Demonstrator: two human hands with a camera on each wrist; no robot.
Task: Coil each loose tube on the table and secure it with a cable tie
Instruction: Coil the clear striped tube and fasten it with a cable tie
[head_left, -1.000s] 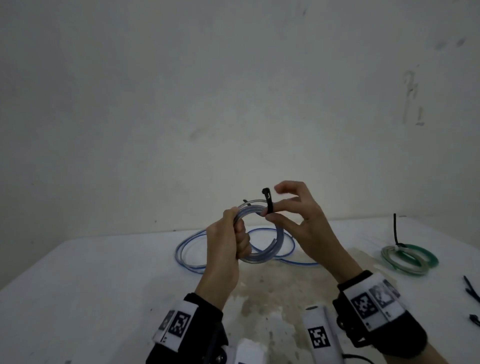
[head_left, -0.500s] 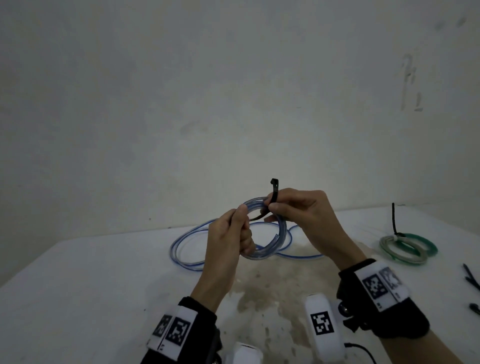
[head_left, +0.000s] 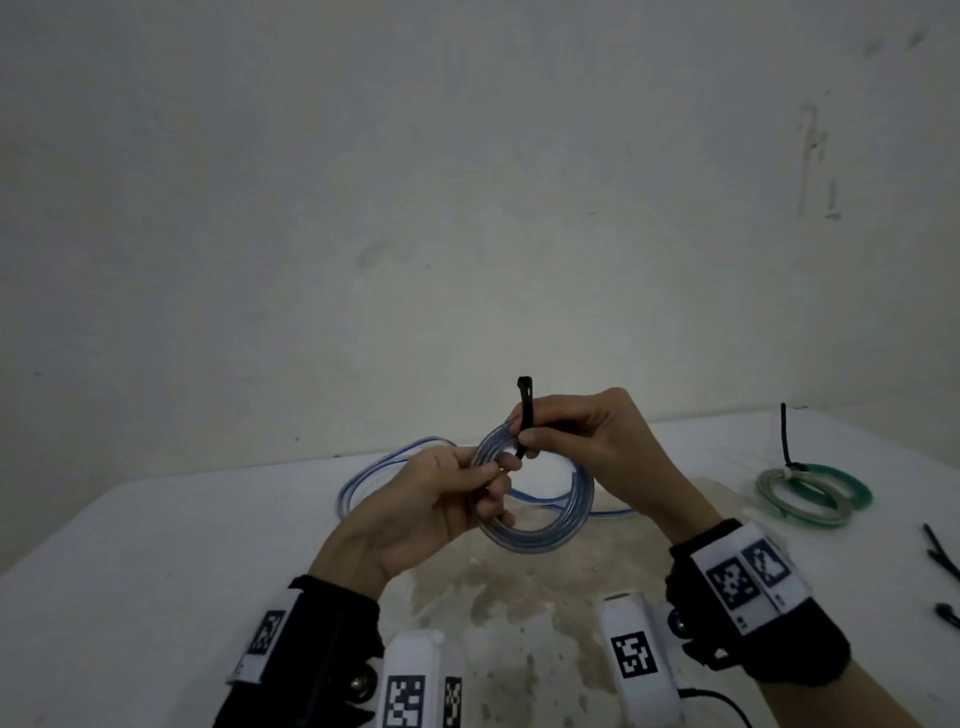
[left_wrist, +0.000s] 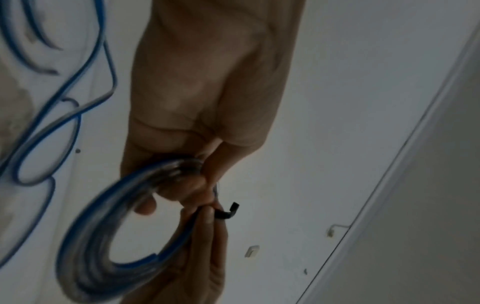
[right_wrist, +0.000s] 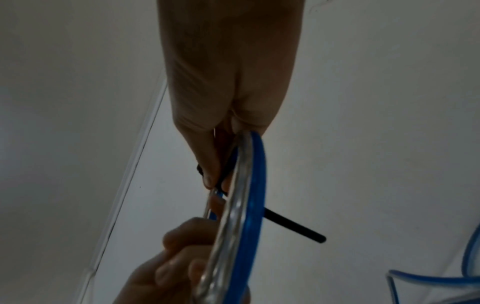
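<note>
A coil of clear tube with a blue stripe (head_left: 540, 535) hangs above the table between both hands. My left hand (head_left: 485, 475) grips the coil's left side with curled fingers. My right hand (head_left: 530, 441) pinches a black cable tie (head_left: 525, 410) against the top of the coil, and the tie's head stands upright above the fingers. The left wrist view shows the coil (left_wrist: 85, 257) blurred, with the tie's head (left_wrist: 228, 214) poking past the fingertips. In the right wrist view the tie's tail (right_wrist: 293, 225) sticks out beyond the coil (right_wrist: 246, 205).
A loose blue-striped tube (head_left: 363, 478) lies in loops on the white table (head_left: 156, 571) behind the hands. A green coil (head_left: 810, 493) with a black tie on it sits at the right. Spare black cable ties (head_left: 940, 556) lie near the right edge.
My right hand's fingers have curled round the cable tie at the coil's top. The tie's head now stands higher and straighter. The left hand keeps its grip on the coil.
</note>
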